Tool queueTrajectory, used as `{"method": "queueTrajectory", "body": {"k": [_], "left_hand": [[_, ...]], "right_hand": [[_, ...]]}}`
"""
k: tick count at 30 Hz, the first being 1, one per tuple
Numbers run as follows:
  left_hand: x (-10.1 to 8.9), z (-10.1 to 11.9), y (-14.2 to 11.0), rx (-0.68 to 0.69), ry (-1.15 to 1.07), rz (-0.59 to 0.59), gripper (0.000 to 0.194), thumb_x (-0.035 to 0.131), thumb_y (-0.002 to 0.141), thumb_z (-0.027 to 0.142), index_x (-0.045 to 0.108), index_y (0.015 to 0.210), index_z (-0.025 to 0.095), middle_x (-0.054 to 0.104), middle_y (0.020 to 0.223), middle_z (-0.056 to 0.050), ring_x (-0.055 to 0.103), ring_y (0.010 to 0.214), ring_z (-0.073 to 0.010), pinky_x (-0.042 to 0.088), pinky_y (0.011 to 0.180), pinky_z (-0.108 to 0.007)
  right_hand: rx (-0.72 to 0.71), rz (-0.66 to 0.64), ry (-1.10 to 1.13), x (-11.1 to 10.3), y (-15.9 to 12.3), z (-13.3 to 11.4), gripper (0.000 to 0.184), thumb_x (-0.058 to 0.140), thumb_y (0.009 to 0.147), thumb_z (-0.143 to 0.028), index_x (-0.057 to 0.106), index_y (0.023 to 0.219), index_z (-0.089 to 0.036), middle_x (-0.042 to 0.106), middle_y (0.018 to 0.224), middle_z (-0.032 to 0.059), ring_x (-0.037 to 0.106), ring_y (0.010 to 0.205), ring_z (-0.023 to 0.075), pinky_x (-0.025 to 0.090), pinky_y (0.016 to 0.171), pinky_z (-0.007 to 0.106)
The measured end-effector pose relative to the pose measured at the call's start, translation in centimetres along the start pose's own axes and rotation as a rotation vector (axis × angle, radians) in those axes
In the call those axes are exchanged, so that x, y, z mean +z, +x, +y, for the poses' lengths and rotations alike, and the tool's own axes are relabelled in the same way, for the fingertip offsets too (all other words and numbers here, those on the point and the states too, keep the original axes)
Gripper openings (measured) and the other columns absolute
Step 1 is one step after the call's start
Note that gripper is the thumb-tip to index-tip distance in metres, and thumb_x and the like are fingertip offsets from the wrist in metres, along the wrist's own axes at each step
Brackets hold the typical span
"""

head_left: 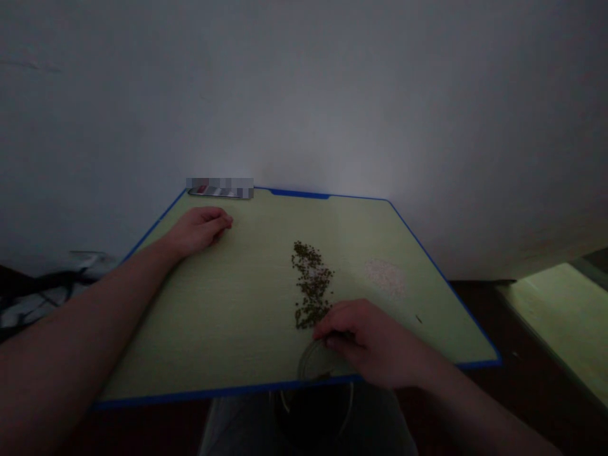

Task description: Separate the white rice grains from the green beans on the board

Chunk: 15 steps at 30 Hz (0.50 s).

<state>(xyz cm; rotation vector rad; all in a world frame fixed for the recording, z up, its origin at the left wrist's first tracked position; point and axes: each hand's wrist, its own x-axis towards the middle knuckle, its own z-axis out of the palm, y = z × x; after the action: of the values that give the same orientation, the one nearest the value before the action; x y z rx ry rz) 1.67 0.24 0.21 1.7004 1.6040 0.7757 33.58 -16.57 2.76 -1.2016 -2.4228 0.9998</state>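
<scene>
Bare forearms (90, 329), both hands (202, 229) (363, 342) curled, right grip unclear, small dull-green grains (313, 285) in a ragged strip

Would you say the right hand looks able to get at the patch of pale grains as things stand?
Probably yes: the pale grains lie just beyond the right hand, with nothing visible in between; its fingertips are by the dark grains instead.

Dark container (313, 418), perhaps, partly hidden
</scene>
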Motion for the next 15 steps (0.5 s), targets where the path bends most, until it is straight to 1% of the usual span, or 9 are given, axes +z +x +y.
{"method": "queueTrajectory", "body": {"k": [3,6,11,15], "left_hand": [[0.0,-0.3,0.2,0.014,-0.012,0.006,0.022,0.055,0.073,0.038,0.054,0.061,0.02,0.047,0.049,0.002,0.042,0.045,-0.0116,0.033,0.046,-0.024],[0.1,-0.3,0.2,0.015,-0.026,0.0,0.022,0.056,0.072,0.038,0.054,0.06,0.02,0.048,0.049,0.002,0.043,0.044,-0.0115,0.033,0.045,-0.024],[0.0,0.0,-0.1,0.011,-0.019,0.015,0.021,0.057,0.072,0.038,0.055,0.061,0.02,0.047,0.047,0.002,0.042,0.044,-0.0118,0.032,0.044,-0.024],[0.0,0.0,-0.1,0.03,-0.019,0.013,0.022,0.057,0.072,0.037,0.054,0.059,0.02,0.047,0.047,0.002,0.042,0.045,-0.0118,0.033,0.046,-0.024]], "right_hand": [[0.044,-0.009,0.024,0.0,-0.6,0.2,0.026,0.056,0.082,-0.007,0.073,0.096,-0.02,0.072,0.086,0.0008,0.064,0.081,0.0153,0.047,0.072,0.026],[0.057,0.028,0.028,0.0,-1.4,0.1,0.027,0.055,0.081,-0.005,0.072,0.094,-0.021,0.071,0.086,0.0,0.064,0.08,0.0145,0.047,0.072,0.026],[0.039,0.142,0.027,0.6,-3.5,-0.5,0.024,0.051,0.087,-0.007,0.069,0.096,-0.021,0.068,0.085,0.0013,0.063,0.081,0.0146,0.048,0.071,0.027],[-0.039,0.259,0.037,1.8,-5.6,-0.5,0.022,0.047,0.093,-0.01,0.064,0.098,-0.023,0.067,0.086,0.0013,0.063,0.08,0.0132,0.051,0.069,0.024]]}}
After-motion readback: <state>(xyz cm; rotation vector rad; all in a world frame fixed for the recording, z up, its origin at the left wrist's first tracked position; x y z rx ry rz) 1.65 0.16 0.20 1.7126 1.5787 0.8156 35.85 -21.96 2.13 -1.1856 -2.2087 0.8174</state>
